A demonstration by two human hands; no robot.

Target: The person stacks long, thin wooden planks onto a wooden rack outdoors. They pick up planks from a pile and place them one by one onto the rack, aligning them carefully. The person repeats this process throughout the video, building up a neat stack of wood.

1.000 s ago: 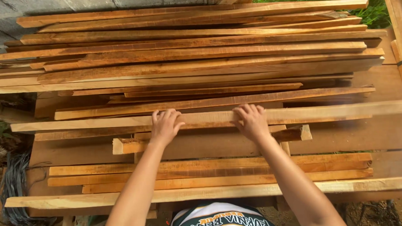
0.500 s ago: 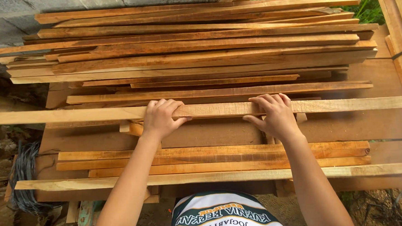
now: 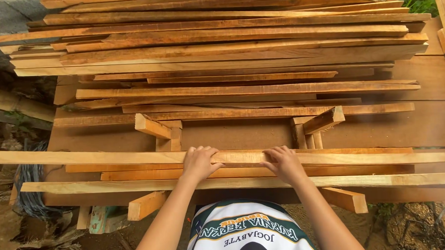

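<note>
**Long plank drawn to the near edge of the bench**

A long pale plank (image 3: 109, 157) is gripped by both hands and now lies across the near edge of the wooden bench (image 3: 432, 126), on top of the few planks already laid there (image 3: 364, 170). Half a second earlier the same plank was held further back, just in front of the large stack; it has since been pulled toward the person, and the two small wooden stop blocks (image 3: 157, 130) fixed to the bench top are uncovered behind it.

The left hand (image 3: 199, 162) is closed over the plank left of its middle, fingers curled across the top face. The right hand (image 3: 283, 163) is set beside it, fingers wrapped over the far edge in the same way; the thumbs are hidden underneath, so how firmly the plank is clamped cannot be told. The plank appears slightly tilted, its left end overhanging the bench's left edge and sitting a little further from the person than the right end.

The large stack of planks (image 3: 239, 44) fills the far half of the bench, untouched. From the shift, the plank seems to be moved from the far stack to the near pile.
</note>
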